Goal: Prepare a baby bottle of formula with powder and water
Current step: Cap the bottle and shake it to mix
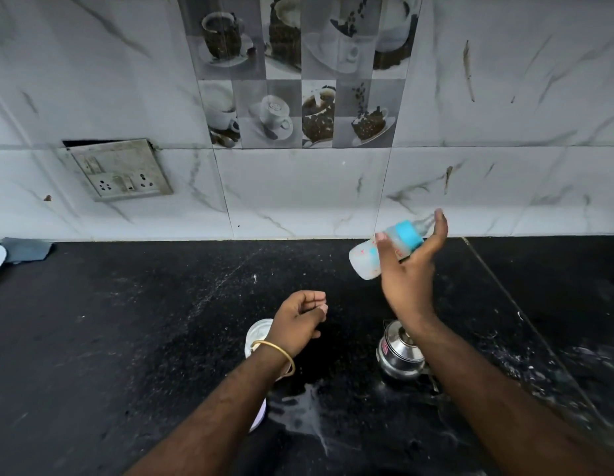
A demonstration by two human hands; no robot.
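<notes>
Item one: our right hand [407,269] holds the baby bottle [364,261] aloft over the black counter [127,338]. The bottle is tilted, with our thumb across its body and our fingers loosely spread behind. Item two: our left hand [298,317] hovers loosely curled and holds nothing, above a white-topped container [257,333] and near a steel kettle [396,355].

head view, down over counter [161,321]
</notes>
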